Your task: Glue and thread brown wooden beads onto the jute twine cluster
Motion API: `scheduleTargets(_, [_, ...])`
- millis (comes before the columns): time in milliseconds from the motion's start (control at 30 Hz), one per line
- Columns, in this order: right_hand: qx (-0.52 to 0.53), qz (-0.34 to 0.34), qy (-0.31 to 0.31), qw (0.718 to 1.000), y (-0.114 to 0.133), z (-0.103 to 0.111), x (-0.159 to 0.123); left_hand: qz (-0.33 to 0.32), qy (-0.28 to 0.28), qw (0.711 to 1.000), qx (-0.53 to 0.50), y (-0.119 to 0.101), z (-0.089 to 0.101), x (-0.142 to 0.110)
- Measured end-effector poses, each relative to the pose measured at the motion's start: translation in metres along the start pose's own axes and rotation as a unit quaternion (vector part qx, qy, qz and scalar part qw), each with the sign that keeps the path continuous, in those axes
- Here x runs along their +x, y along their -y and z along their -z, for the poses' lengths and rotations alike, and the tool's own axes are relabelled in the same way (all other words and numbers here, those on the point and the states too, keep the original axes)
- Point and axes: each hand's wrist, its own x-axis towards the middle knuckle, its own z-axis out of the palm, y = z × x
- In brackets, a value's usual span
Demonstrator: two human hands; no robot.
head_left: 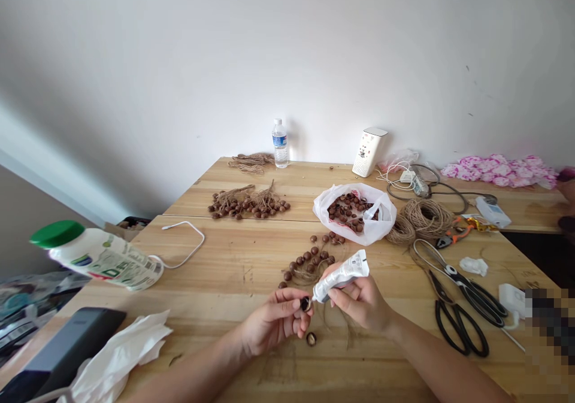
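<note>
Between its thumb and fingers my left hand (276, 321) pinches a dark half nutshell (306, 304), its hollow turned toward the tube. My right hand (365, 302) is closed around a white squeeze tube (341, 276), tilted so that its nozzle meets or nearly meets the shell; I cannot tell which. Another half shell (311, 338) lies on the table just below my left hand. Behind the hands are several round brown nuts (309, 260) with thin twine among them. Farther back, a white plastic bag (381, 226) holds many brown shells (353, 211).
Nut bundles on twine (249, 204) lie at the back left, near a water bottle (279, 144). Twine coils (424, 217), pliers (456, 233) and two pairs of scissors (462, 328) occupy the right. A green-capped bottle (105, 256) and crumpled tissue (121, 352) are at left.
</note>
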Motion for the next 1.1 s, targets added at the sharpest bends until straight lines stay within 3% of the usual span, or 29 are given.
scheduleTargets(333, [-0.016, 0.010, -0.008, 1.000, 0.0014, -0.0011, -0.0008, 0.004, 0.001, 1.000, 0.007, 0.0011, 0.0016, -0.0002])
scheduleTargets(733, [-0.010, 0.030, 0.026, 0.999, 0.0033, -0.0055, -0.0005, 0.024, 0.000, 1.000, 0.018, 0.0004, -0.0021, 0.0002])
scheduleTargets(1100, [-0.023, 0.014, 0.000, 1.000, 0.0030, -0.0035, -0.0010, 0.012, 0.002, 1.000, 0.007, 0.0016, 0.0018, -0.0008])
